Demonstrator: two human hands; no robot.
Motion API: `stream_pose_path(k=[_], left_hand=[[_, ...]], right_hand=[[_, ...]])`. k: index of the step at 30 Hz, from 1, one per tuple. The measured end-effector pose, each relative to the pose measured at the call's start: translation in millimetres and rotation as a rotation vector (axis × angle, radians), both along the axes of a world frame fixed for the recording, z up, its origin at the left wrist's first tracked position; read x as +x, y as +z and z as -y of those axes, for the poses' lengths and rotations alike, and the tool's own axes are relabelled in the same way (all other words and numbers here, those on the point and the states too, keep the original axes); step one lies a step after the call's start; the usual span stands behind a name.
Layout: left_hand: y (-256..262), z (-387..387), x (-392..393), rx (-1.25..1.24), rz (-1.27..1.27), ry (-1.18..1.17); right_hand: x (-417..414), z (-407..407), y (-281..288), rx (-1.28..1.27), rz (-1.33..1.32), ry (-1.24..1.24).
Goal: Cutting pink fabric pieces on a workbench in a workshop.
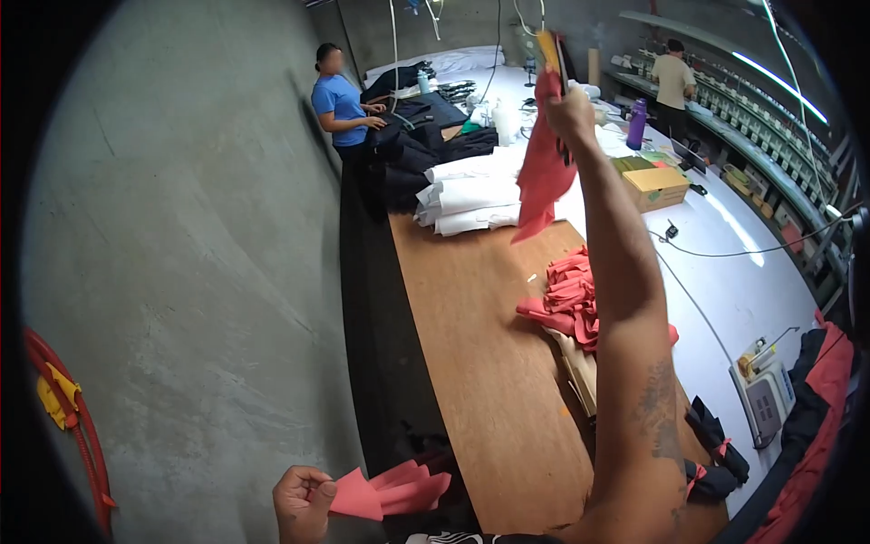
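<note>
My left hand (302,503) is low in front of me, to the left of the table. Pinched between its thumb and fingers is a bunch of coral-red fabric pieces (408,489) that fan out to the right. My right hand (571,112) is raised far forward at the end of an outstretched arm. It grips a hanging coral-red fabric strip (542,183), along with a dark tool that looks like scissors (565,151). A yellow piece (547,49) sticks up above that hand; what it is I cannot tell. Below the forearm lies a heap of coral-red fabric (571,292).
White fabric rolls (476,197) lie across the wooden tabletop (476,326). A cardboard box (656,189), a purple bottle (637,124) and a weighing scale (764,401) stand on the white table. One person (343,102) handles dark fabric; another (673,81) stands at a machine. A red hose (88,435) hangs left.
</note>
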State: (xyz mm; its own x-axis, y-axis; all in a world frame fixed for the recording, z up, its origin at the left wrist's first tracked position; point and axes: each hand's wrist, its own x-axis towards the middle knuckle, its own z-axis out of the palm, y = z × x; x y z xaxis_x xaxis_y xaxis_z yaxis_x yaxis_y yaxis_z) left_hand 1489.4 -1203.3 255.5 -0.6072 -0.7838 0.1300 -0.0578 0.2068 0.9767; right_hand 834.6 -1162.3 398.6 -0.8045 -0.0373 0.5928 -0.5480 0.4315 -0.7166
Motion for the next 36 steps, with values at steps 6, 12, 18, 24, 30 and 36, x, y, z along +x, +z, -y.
stream_pose_path(k=[6, 12, 18, 24, 30, 36], left_hand=[[1.8, -1.0, -6.4, 0.033, 0.031, -0.079], [10.1, 6.0, 22.9, -0.075, 0.112, -0.178], [13.5, -4.1, 30.8, -0.124, 0.090, -0.394], [4.2, -48.1, 49.0, 0.044, 0.052, -0.666], [-5.4, -117.4, 72.8, 0.011, -0.007, -0.868], [12.5, -177.9, 110.1, 0.006, 0.007, -1.015]], right_hand=[[1.5, -17.7, -142.5, 0.333, 0.330, 0.054], [177.3, -101.7, -210.4, 0.291, 0.456, 0.526], [455.4, -303.2, -326.9, 0.365, 0.606, 0.300], [648.5, -455.0, -410.2, 0.538, 0.632, -0.304], [742.0, -515.6, -389.0, 0.632, 0.588, -0.514], [749.0, -562.2, -387.5, 0.603, 0.573, -0.615]])
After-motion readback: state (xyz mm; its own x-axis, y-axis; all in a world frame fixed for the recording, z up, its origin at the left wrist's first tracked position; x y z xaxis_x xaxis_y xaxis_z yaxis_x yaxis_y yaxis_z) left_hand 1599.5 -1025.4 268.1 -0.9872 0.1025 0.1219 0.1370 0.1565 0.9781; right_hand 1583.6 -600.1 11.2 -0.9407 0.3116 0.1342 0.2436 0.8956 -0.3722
